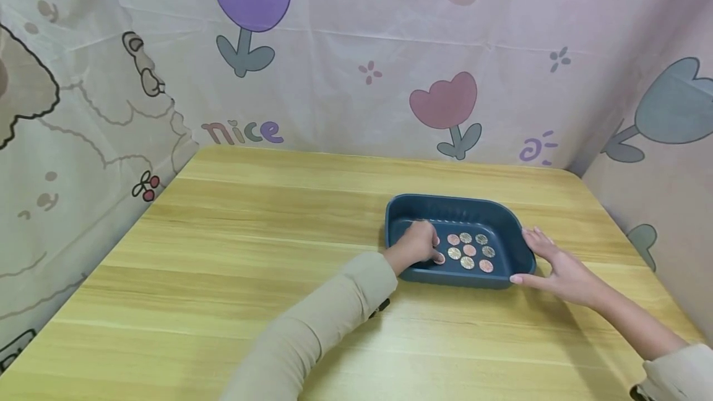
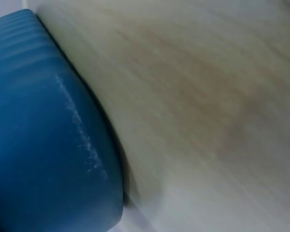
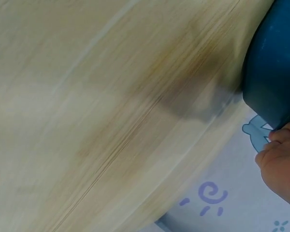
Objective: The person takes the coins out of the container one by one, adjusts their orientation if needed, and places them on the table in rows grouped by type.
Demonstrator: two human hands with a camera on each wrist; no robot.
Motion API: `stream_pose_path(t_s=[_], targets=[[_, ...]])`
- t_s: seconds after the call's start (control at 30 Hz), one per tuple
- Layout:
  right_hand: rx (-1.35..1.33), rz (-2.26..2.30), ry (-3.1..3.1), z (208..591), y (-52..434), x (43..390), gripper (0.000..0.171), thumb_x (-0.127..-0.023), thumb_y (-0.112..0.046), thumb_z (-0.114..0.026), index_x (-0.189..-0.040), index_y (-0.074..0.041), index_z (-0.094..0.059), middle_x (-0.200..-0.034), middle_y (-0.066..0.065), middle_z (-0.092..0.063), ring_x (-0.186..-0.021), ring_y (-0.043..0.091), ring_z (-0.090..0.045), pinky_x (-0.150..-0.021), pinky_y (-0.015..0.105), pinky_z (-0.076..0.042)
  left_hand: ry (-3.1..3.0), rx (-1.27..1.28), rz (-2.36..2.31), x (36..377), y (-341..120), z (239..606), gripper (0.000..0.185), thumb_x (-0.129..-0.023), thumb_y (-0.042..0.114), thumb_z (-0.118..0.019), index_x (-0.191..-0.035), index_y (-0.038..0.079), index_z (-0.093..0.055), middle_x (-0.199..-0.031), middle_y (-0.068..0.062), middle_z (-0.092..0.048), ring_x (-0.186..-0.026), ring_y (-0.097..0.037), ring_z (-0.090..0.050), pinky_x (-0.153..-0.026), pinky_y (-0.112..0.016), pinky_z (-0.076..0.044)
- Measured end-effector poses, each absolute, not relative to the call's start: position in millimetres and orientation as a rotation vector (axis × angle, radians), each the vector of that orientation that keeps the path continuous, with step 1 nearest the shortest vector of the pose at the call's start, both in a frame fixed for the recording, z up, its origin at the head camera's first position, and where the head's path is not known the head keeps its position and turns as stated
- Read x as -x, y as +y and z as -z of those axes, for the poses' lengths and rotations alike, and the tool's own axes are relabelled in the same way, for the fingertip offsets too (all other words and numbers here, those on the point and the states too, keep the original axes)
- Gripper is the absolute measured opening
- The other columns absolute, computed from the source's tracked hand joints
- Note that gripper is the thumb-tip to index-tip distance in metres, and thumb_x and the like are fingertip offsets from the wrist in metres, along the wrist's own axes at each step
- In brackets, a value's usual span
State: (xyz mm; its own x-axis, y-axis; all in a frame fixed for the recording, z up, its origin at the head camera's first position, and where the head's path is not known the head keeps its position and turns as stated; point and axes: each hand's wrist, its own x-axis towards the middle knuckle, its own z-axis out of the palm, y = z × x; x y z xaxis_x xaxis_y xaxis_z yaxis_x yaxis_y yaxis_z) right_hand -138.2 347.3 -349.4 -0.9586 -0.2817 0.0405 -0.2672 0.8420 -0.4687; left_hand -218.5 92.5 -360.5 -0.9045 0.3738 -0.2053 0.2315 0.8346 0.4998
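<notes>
In the head view a dark blue plastic bin (image 1: 457, 277) stands on the table. Several round coins (image 1: 470, 250), copper and brass coloured, lie flat in rows on its floor. My left hand (image 1: 414, 244) reaches over the near left wall into the bin, fingers pointing down at the leftmost coins. Its thumb tip is at a copper coin (image 1: 440, 258); whether it pinches one is hidden. My right hand (image 1: 565, 274) grips the bin's right end, thumb at the front corner and fingers at the far side. The left wrist view has only the bin's outer wall (image 2: 53, 130) and tabletop.
The wood-grain table (image 1: 223, 265) spreads widely to the left of the bin and in front of it. A printed cloth (image 1: 345, 79) with flowers and lettering hangs behind the table and along both sides.
</notes>
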Motion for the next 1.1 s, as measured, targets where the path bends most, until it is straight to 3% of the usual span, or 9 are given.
stream_pose_path(t_s=[0.17,0.43,0.63,0.8,0.87,0.93,1.1], targets=[[0.455,0.773,2.98,349.0,347.0,138.2,0.095,-0.077,-0.033,-0.074,-0.143,0.007,-0.019,-0.146,0.036,-0.015,-0.138,0.049,-0.006,-0.101,0.07,-0.013,2.734,-0.528,-0.594,217.4,94.9,359.9,0.02,-0.075,0.026,-0.078,-0.077,0.011,-0.064,-0.077,0.004,-0.061,-0.067,-0.008,-0.05,-0.062,-0.019,-0.043],[0.45,0.774,2.98,348.7,347.0,137.8,0.094,-0.077,-0.032,-0.073,-0.143,0.008,-0.02,-0.145,0.037,-0.017,-0.137,0.05,-0.007,-0.101,0.07,-0.014,2.724,-0.573,-0.496,217.3,95.8,359.7,0.014,-0.077,0.024,-0.076,-0.076,0.013,-0.067,-0.073,0.007,-0.061,-0.065,-0.007,-0.05,-0.06,-0.019,-0.044],[0.445,0.794,2.968,348.5,346.1,137.0,0.094,-0.077,-0.032,-0.073,-0.143,0.008,-0.019,-0.146,0.036,-0.014,-0.138,0.05,-0.006,-0.1,0.07,-0.014,2.752,-0.591,-0.589,217.3,92.6,360.6,0.039,-0.081,0.014,-0.07,-0.051,0.013,-0.046,-0.05,0.006,-0.039,-0.053,-0.008,-0.039,-0.053,-0.018,-0.035],[0.451,0.798,2.97,350.4,346.8,137.6,0.095,-0.077,-0.032,-0.074,-0.143,0.008,-0.018,-0.146,0.036,-0.013,-0.138,0.049,-0.005,-0.1,0.07,-0.014,2.762,-0.603,-0.701,217.0,90.1,360.6,0.051,-0.084,0.004,-0.061,-0.043,0.014,-0.034,-0.044,0.005,-0.029,-0.046,-0.008,-0.03,-0.046,-0.018,-0.027],[0.45,0.798,2.97,351.3,347.4,137.6,0.095,-0.077,-0.032,-0.073,-0.144,0.007,-0.018,-0.147,0.036,-0.013,-0.138,0.049,-0.005,-0.1,0.07,-0.014,2.738,-0.616,-0.753,216.7,89.7,360.2,0.053,-0.084,0.001,-0.059,-0.041,0.013,-0.032,-0.042,0.005,-0.032,-0.044,-0.007,-0.029,-0.043,-0.017,-0.024],[0.452,0.803,2.972,352.1,347.8,137.2,0.094,-0.077,-0.031,-0.073,-0.143,0.008,-0.019,-0.146,0.036,-0.013,-0.138,0.049,-0.006,-0.1,0.07,-0.014,2.725,-0.638,-0.806,216.0,89.0,359.3,0.051,-0.083,-0.002,-0.057,-0.041,0.011,-0.032,-0.041,0.004,-0.041,-0.043,-0.001,-0.036,-0.041,-0.017,-0.022],[0.456,0.813,2.975,352.0,347.8,137.1,0.093,-0.077,-0.03,-0.073,-0.143,0.008,-0.019,-0.146,0.037,-0.014,-0.137,0.05,-0.007,-0.1,0.07,-0.014,2.71,-0.734,-0.969,214.0,81.2,352.2,0.032,-0.085,0.006,-0.063,-0.054,0.005,-0.062,-0.061,-0.005,-0.068,-0.049,-0.004,-0.055,-0.043,-0.014,-0.03]])
